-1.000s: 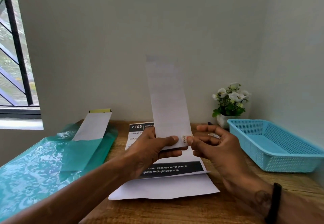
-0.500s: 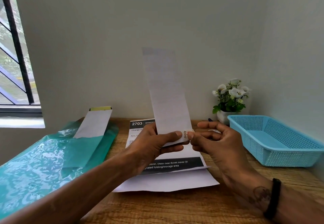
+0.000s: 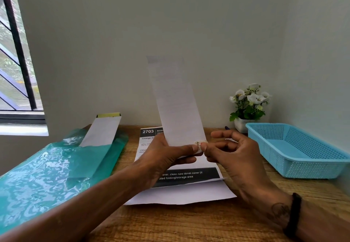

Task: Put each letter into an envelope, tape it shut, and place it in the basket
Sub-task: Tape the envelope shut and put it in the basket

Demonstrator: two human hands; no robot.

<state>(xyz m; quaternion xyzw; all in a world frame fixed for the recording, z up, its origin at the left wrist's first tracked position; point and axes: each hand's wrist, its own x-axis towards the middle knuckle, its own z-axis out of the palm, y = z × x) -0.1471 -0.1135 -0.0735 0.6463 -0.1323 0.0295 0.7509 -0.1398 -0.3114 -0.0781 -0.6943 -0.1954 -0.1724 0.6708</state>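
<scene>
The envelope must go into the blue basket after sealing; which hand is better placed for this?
Right. The right hand is beside the blue basket; the left hand, gripping the envelope, would cross over.

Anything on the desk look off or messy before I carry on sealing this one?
Nothing is spilled or damaged. One oddity: the printed sheet on the table lies partly folded, its lower edge curling up. The left hand holds the white envelope upright while the right hand pinches a small sticker at its bottom edge. The blue basket looks empty.
</scene>
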